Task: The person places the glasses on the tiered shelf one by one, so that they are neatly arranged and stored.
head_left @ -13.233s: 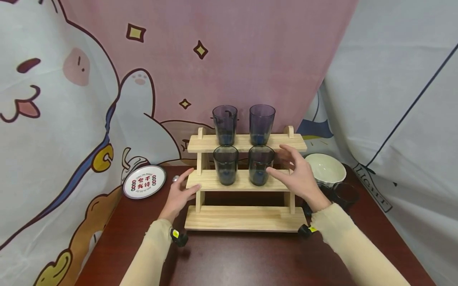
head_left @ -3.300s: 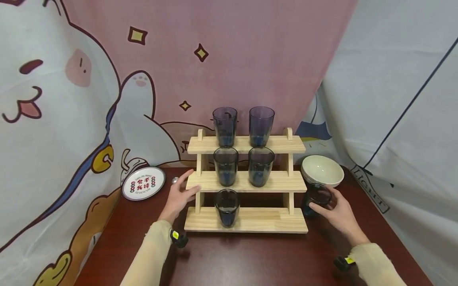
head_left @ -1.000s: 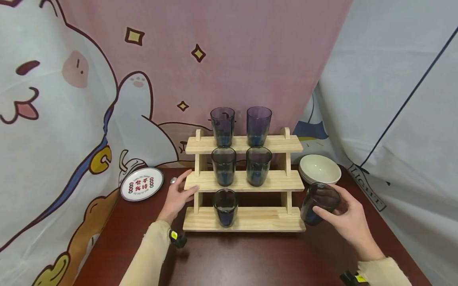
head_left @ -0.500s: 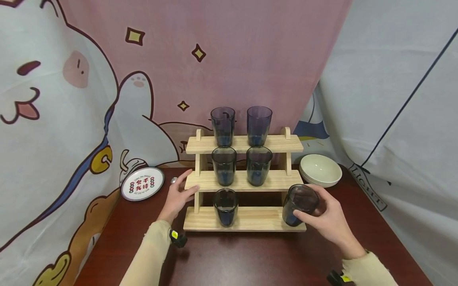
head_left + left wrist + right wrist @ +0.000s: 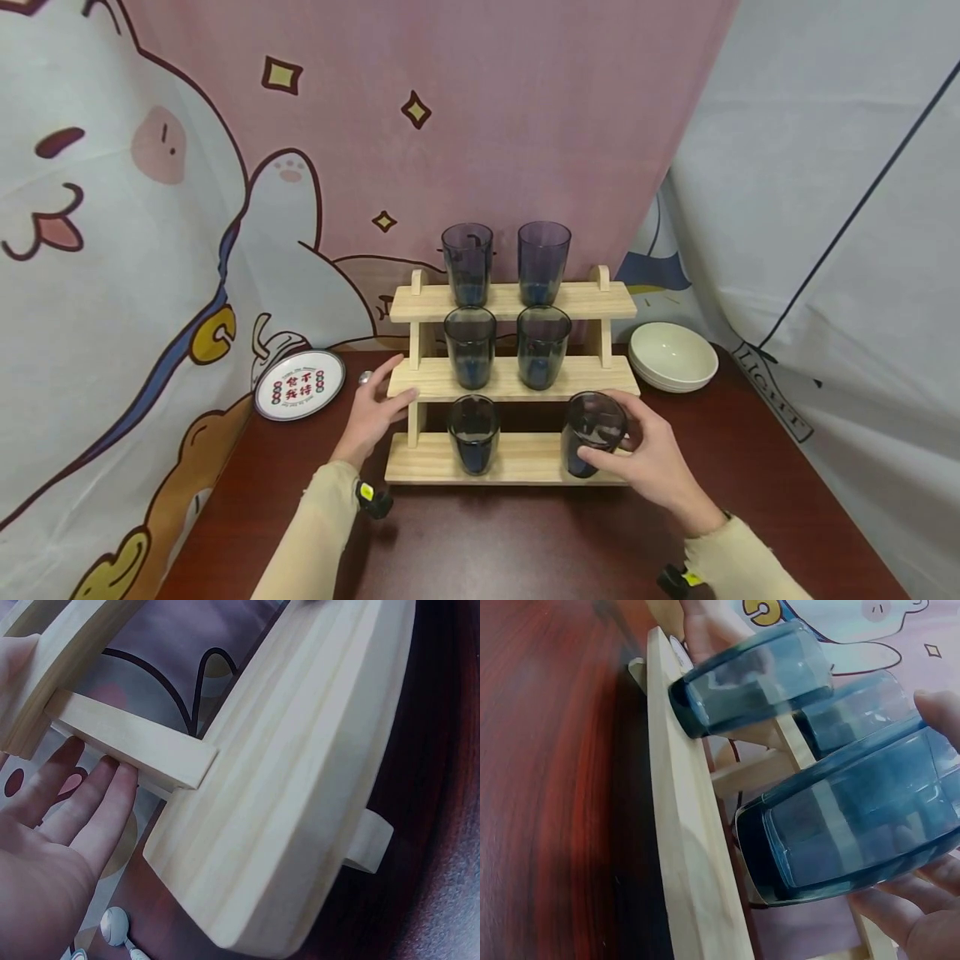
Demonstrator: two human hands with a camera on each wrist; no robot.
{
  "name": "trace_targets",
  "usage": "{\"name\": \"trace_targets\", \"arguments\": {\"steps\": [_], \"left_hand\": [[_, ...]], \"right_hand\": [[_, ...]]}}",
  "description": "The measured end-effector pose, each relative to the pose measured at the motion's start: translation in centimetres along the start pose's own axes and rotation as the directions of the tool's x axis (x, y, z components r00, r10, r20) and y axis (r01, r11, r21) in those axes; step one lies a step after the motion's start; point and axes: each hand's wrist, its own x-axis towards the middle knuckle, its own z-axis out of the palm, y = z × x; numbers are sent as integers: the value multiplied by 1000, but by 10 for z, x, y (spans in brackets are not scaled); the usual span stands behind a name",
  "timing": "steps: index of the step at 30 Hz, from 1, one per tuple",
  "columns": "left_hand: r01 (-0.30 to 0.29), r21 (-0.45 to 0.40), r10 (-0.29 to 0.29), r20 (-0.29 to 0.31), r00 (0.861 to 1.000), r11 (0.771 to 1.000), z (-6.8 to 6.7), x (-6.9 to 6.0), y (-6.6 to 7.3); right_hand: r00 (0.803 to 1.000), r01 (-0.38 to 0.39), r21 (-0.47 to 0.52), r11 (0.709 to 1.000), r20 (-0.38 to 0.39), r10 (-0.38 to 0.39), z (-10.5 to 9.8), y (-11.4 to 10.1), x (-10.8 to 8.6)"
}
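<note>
A three-tier wooden display rack (image 5: 517, 458) stands on the table. My left hand (image 5: 371, 417) holds the left end of its middle shelf; in the left wrist view the fingers (image 5: 105, 810) lie against the side support. My right hand (image 5: 656, 454) grips a dark tinted drinking glass (image 5: 588, 429) over the right part of the lowest shelf. In the right wrist view this glass (image 5: 855, 817) tilts, its base apparently just off the shelf. Another glass (image 5: 474, 437) stands left on that shelf. Two glasses stand on the middle shelf and two purplish ones (image 5: 543, 265) on top.
Stacked pale bowls (image 5: 672, 358) sit on the dark red table (image 5: 487, 550) right of the rack. At the left a white plate (image 5: 300, 385) with red lettering leans near a spoon (image 5: 115, 926). A printed cloth (image 5: 585, 108) hangs close behind.
A glass was added to the lowest shelf's left earlier. My right hand has since lifted another from the table beside the bowls and carried it left over that shelf. My left hand stays put.
</note>
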Motion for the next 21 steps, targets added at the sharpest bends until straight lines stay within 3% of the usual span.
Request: {"name": "trace_targets", "arguments": {"steps": [6, 21], "left_hand": [[8, -7, -8, -1, 1000, 1000, 0, 0, 0], [7, -15, -7, 0, 1000, 1000, 0, 0, 1]], "right_hand": [[999, -29, -25, 999, 20, 29, 14, 1, 3], [997, -34, 34, 999, 72, 32, 39, 8, 10]]}}
